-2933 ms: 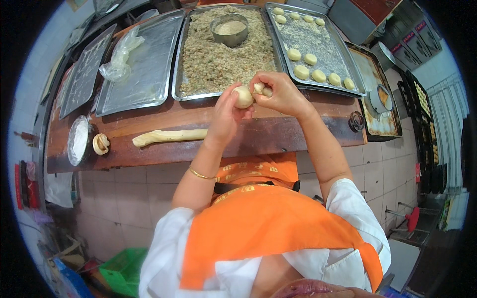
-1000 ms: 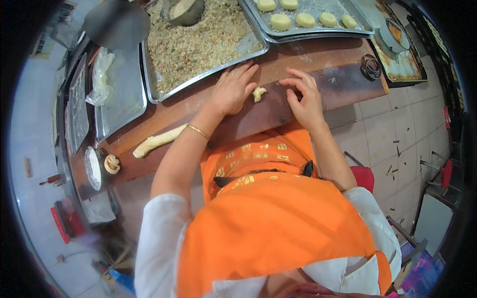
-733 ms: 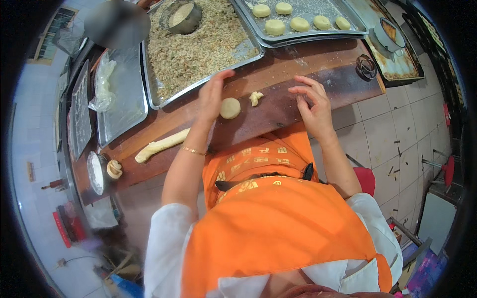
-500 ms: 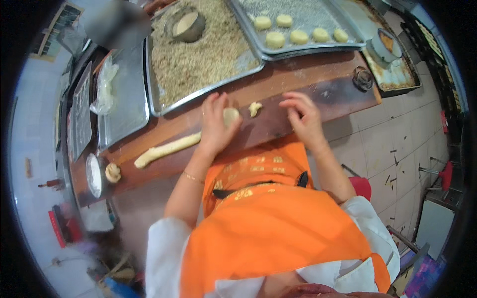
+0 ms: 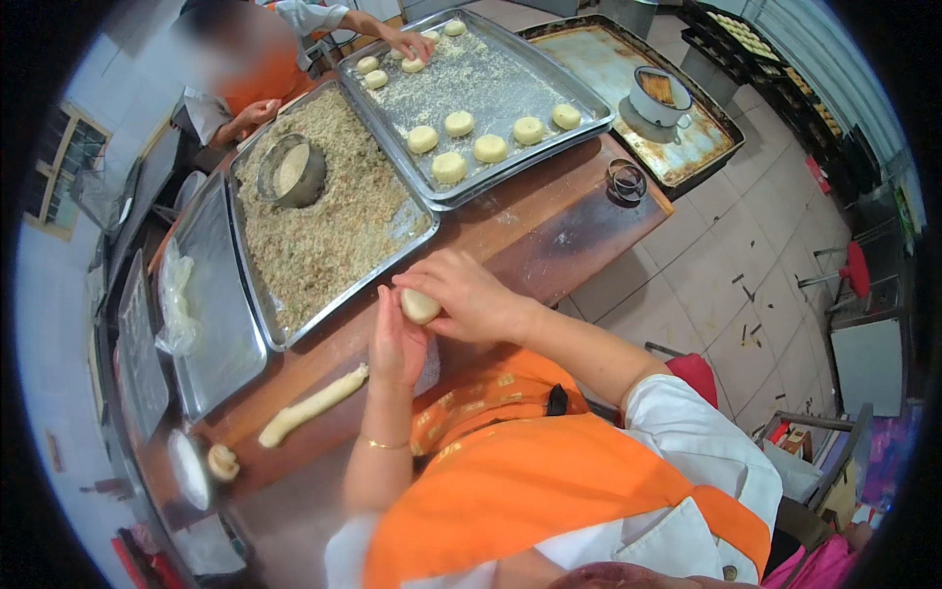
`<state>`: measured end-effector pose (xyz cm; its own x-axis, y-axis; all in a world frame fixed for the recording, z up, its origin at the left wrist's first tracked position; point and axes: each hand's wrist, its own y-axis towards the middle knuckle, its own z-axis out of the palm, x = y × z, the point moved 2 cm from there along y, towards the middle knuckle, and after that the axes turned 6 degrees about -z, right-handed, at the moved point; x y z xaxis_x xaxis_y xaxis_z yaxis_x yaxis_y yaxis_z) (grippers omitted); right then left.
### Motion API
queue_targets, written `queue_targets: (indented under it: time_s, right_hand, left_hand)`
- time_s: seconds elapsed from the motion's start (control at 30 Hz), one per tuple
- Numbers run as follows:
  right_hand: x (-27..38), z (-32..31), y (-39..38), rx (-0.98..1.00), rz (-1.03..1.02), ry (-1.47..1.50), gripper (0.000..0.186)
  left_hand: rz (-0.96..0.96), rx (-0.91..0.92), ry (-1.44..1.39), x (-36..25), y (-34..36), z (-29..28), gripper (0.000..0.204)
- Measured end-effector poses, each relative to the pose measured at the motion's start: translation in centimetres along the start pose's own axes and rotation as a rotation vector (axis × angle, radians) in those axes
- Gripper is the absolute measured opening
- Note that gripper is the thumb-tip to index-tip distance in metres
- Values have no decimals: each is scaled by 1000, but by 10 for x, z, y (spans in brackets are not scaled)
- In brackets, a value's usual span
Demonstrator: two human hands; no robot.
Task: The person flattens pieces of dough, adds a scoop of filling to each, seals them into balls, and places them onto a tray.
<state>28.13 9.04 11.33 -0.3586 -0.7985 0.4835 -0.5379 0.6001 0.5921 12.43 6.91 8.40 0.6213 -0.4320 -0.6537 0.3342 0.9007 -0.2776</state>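
Note:
A pale, rounded piece of dough (image 5: 420, 306) is held between my two hands above the front of the wooden table. My left hand (image 5: 396, 344) stands upright against its left side, palm inward. From the right, my right hand (image 5: 471, 297) curls its fingers over the top of the same piece. A long dough roll (image 5: 314, 404) lies on the table to the left of my hands. Just beyond them is a metal tray (image 5: 339, 314) filled with crumbly, light-brown filling (image 5: 329, 236). My hands hide the table right behind them.
A floured tray (image 5: 491, 187) with several round dough pieces stands at the back; a co-worker's hand (image 5: 407, 44) touches one. A metal bowl (image 5: 292, 172) sits in the filling. Ring cutters (image 5: 626, 183) lie by the table's right end. A bowl of white powder (image 5: 188, 469) stands far left.
My hands have come together, and the flat dough piece that was by my left hand on the table is now raised between them. The view has shifted, bringing a co-worker into sight.

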Motion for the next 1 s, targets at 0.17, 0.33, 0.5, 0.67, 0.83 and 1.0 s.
queue_targets:
  time_s: [0.17,0.33,0.5,0.67,0.83,1.0]
  right_hand:
    - [-70,-54,17,-85,217,-14,56]
    - [-197,-121,50,-109,515,-368,59]
    - [-271,-132,70,61,664,-484,64]
    - [-290,-118,71,1,567,-662,59]
    - [-236,-142,86,-668,588,15,29]
    - [-158,-94,66,-657,411,452,9]
  left_hand:
    - [121,-225,397,-8,0,5,47]
    - [207,-342,529,-16,-33,-19,34]
    - [210,-476,435,-16,-69,-55,28]
    - [197,-532,357,-12,-86,-75,26]
    - [254,-587,443,-14,-95,-84,22]
    - [403,-720,1071,-21,-111,-107,24]
